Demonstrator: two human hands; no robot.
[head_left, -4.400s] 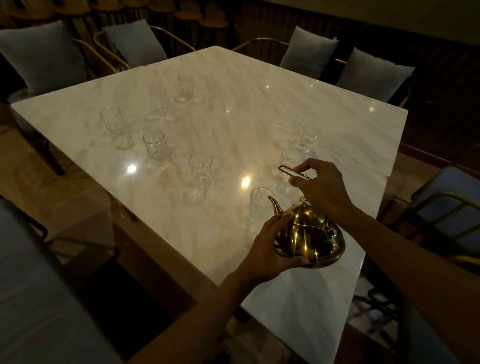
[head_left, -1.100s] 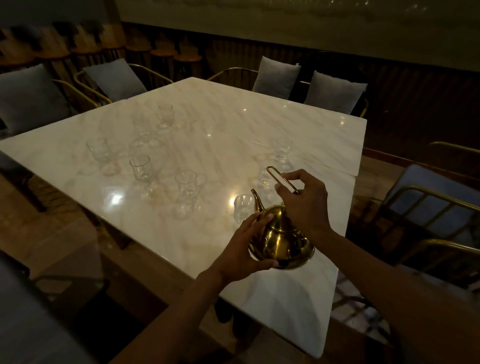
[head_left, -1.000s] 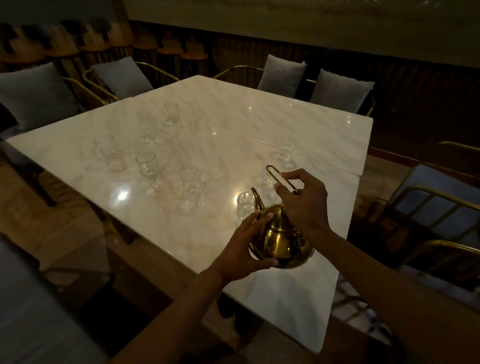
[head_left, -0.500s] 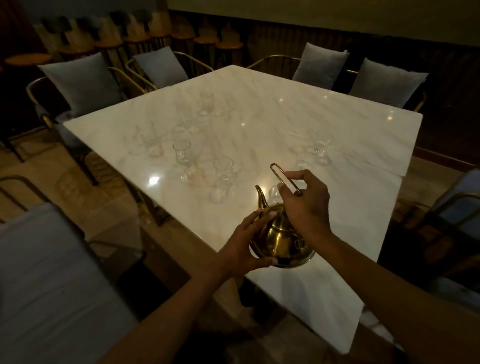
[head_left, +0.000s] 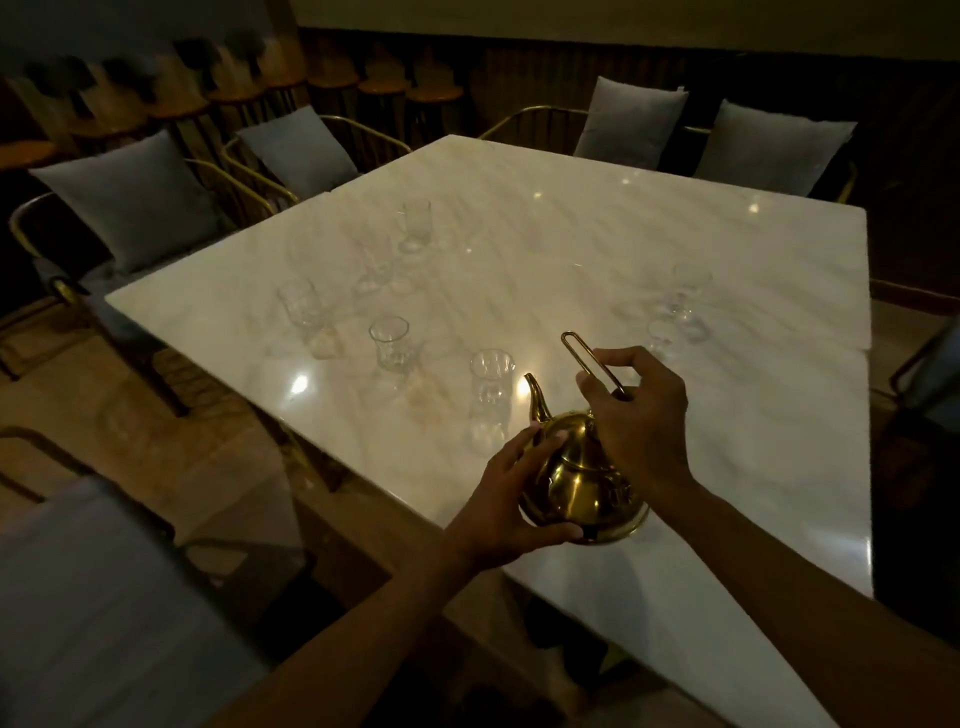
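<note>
From the head camera, a brass teapot (head_left: 582, 483) sits low over the near edge of the white marble table (head_left: 571, 234), tilted a little, with its spout aimed away from the person; whether its base touches the marble cannot be told. The left hand (head_left: 504, 514) cups the teapot's left side, its fingers (head_left: 543, 447) curled over the shoulder and the thumb hooked under the belly. The right hand (head_left: 639, 415) is above the lid, its fingers (head_left: 621, 358) and thumb pinching the thin wire handle (head_left: 584, 356), which stands up from the teapot and leans to the left.

Just beyond the spout stands the nearest empty glass (head_left: 488, 379), close to the teapot but not touching it. Further left of the teapot are a second glass (head_left: 389, 343) and a third glass (head_left: 298, 306), each standing apart. Two more glasses (head_left: 415, 221) stand well beyond the teapot toward the far left edge, and a pair of faint glasses (head_left: 688, 291) stands beyond the teapot on the right. Chairs with grey cushions (head_left: 130, 202) ring the table on the sides far from the teapot, and the room is dim
</note>
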